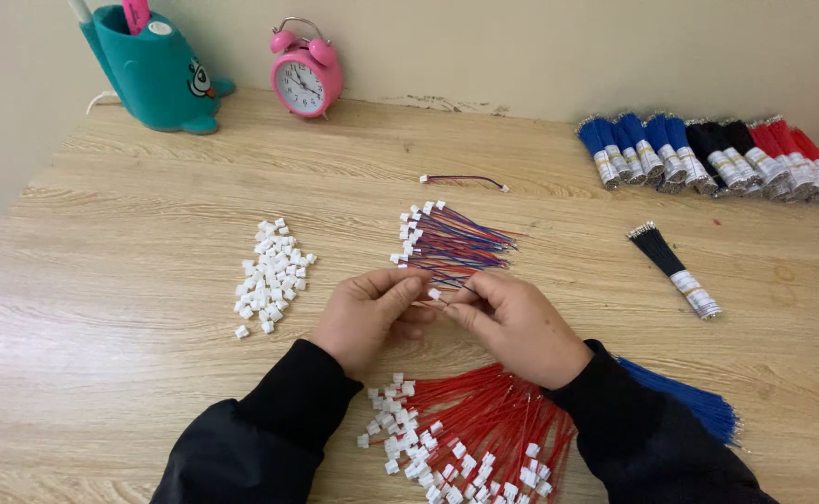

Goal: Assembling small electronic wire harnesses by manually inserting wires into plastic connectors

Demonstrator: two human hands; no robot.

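Head view: both hands point(447, 317) pinch a white connector point(435, 294).

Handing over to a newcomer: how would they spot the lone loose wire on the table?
Start at the pink alarm clock by the wall. Toward the hands lies a fanned pile of wires; the lone wire lies just beyond it, nearer the wall. It alone lies single, unbundled.

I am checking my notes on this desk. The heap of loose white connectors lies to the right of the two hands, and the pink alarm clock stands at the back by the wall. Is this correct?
Not quite. In the head view the heap of loose white connectors lies to the left of the left hand and right hand, not to the right. The pink alarm clock does stand at the back by the wall.
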